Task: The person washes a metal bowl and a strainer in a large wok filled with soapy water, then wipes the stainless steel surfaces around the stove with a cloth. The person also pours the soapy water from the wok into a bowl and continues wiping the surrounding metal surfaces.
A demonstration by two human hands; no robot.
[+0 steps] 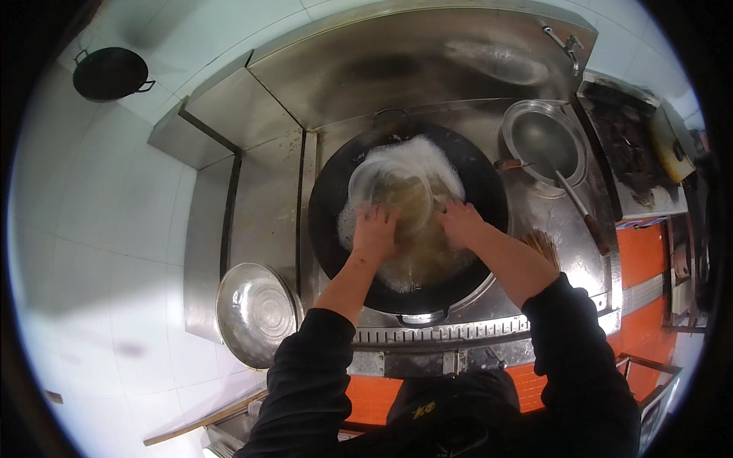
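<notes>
A large black wok [487, 189] holds murky water with white suds [426, 151]. In the suds lies a round, see-through rim, perhaps a bowl or basin [352, 180], mostly under the water. My left hand [375, 232] is at the left of the water, fingers spread, its fingertips at or on the round rim. On the right, my right hand [458, 222] reaches into the water, its fingertips partly hidden by suds and blur. Whether either hand grips anything under the surface does not show.
Right of the wok, a metal basin [579, 166] holds a ladle [578, 200]; a bamboo brush [541, 246] lies below. A metal pan [257, 315] leans at the stove's left. A tap [567, 48] juts from the steel backsplash [401, 63]. Another black wok [110, 74] hangs upper left.
</notes>
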